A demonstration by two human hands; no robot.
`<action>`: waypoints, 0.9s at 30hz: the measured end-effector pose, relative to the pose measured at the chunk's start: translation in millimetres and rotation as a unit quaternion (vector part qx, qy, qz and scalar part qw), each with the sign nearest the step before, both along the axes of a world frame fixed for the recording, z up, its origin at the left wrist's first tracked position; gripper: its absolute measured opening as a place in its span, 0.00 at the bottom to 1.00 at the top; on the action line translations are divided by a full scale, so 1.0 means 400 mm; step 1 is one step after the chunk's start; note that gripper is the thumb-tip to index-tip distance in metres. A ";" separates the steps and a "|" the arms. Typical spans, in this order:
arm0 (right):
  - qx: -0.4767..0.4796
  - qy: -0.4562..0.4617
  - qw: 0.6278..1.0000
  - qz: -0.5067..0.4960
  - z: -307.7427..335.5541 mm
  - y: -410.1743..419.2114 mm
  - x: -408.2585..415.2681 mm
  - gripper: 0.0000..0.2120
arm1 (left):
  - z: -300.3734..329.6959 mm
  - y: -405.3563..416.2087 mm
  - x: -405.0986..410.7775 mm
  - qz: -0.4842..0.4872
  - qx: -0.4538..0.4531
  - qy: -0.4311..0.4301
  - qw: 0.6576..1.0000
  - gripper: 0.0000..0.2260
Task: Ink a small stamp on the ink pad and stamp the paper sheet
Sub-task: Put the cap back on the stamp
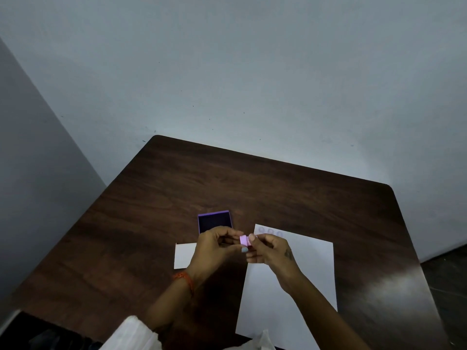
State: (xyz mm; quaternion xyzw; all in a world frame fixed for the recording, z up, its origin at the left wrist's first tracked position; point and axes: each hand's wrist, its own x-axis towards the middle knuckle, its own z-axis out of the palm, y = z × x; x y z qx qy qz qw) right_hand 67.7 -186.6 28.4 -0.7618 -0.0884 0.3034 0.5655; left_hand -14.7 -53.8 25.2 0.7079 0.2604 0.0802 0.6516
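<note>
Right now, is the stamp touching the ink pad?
No, the stamp is held in the air between both hands, nearer the camera than the open ink pad.

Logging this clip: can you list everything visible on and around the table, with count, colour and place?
table: one, dark brown wood, against the wall
ink pad: one, purple case, open, behind the left hand
paper sheet: one, white, right of centre, faint stamp marks at its far edge
card: one, white, under the left hand
stamp: one, pink, held between both hands
wristband: one, orange, left wrist
left hand: pinching the stamp
right hand: pinching the stamp
</note>
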 end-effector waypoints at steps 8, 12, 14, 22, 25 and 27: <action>0.009 0.023 1.000 -0.002 -0.009 0.008 0.011 0.14 | -0.011 0.006 0.007 0.005 -0.006 0.001 1.000 0.09; 0.038 0.058 0.998 -0.007 -0.009 0.018 0.014 0.14 | -0.015 0.007 0.013 0.008 -0.004 -0.008 1.000 0.08; 0.034 0.054 0.998 0.000 -0.008 0.025 0.012 0.11 | -0.021 0.005 0.015 0.011 0.009 -0.007 1.000 0.08; -0.105 -0.183 0.977 0.011 -0.077 0.067 0.019 0.04 | -0.042 0.032 0.000 0.013 0.074 0.021 0.997 0.21; -0.127 -0.202 0.971 0.005 -0.114 0.097 0.012 0.10 | -0.053 0.041 -0.017 0.026 0.084 0.040 0.995 0.19; -0.147 -0.204 0.968 0.023 -0.130 0.110 0.009 0.09 | -0.060 0.044 -0.025 0.032 0.087 0.053 0.994 0.19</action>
